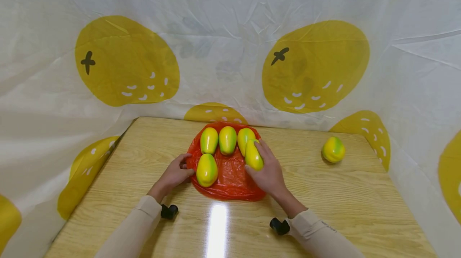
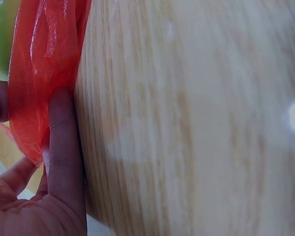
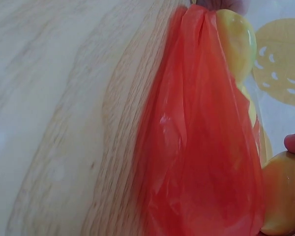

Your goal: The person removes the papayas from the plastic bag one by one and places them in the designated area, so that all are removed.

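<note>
A red plastic bag (image 1: 232, 174) lies on the table with its mouth spread wide and its rim rolled. Several glossy yellow-green papaya-like fruits sit in it: a row along the back and one fruit (image 1: 207, 171) at the front left. My left hand (image 1: 174, 175) pinches the bag's left rim; in the left wrist view the red plastic (image 2: 49, 54) runs between thumb and fingers. At the bag's right side, my right hand (image 1: 268, 171) grips another papaya-like fruit (image 1: 253, 158), just in front of the back-right one (image 1: 245, 135). Bag plastic hides part of this in the right wrist view.
One more yellow-green fruit (image 1: 333, 149) stands on the wooden table (image 1: 306, 194) at the far right. A white cloth (image 1: 223, 54) printed with big yellow fruits hangs behind the table and at both sides.
</note>
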Demonstrator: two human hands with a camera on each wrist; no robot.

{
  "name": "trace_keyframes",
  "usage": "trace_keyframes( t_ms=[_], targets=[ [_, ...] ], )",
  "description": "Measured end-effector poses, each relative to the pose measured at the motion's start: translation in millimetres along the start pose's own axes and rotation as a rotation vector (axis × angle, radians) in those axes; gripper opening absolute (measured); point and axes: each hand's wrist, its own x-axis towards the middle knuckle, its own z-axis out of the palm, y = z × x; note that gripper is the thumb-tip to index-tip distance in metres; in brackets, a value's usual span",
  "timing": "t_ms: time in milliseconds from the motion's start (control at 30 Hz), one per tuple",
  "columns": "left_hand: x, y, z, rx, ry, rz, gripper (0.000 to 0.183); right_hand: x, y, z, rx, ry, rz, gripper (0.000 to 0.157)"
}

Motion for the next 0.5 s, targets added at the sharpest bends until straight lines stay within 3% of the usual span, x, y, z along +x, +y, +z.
trace_keyframes(
  t_ms=[500],
  targets=[
    [0.9, -1.0, -0.5, 0.007, 0.016, -0.015, 0.069, 6.3, 19.0, -6.3, -0.027, 0.034, 0.008, 0.081]
  ],
)
